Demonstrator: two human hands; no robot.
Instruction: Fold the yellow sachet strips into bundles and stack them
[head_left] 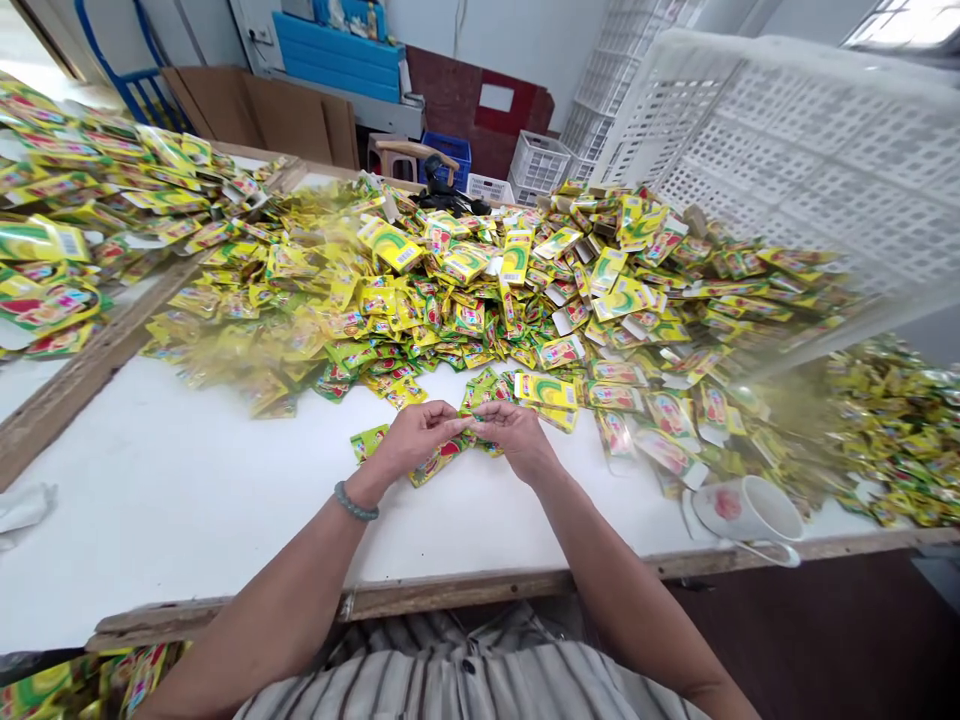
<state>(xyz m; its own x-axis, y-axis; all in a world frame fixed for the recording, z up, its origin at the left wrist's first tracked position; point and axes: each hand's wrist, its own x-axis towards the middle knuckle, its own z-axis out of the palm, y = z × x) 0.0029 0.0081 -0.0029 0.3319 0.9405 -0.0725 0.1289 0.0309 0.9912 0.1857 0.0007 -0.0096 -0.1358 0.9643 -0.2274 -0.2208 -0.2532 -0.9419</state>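
Note:
My left hand (pixel 424 438) and my right hand (pixel 514 435) meet over the white table, thumbs and fingers pinched together. Between the fingertips is what looks like a small green sachet, mostly hidden by the fingers. Just below the left fingers shows a green and red sachet (pixel 437 462). Another green sachet (pixel 369 441) lies left of my left hand. Behind the fingertips are more green sachets (pixel 486 388), and a flat yellow box (pixel 546 390) lies beyond my right hand.
A large heap of yellow boxes and sachets (pixel 465 265) spreads across the table (pixel 247 510). At the right edge a white mug (pixel 750 508) lies tipped. A white perforated crate (pixel 787 150) stands at back right. A wooden strip (pixel 97 360) crosses the left side.

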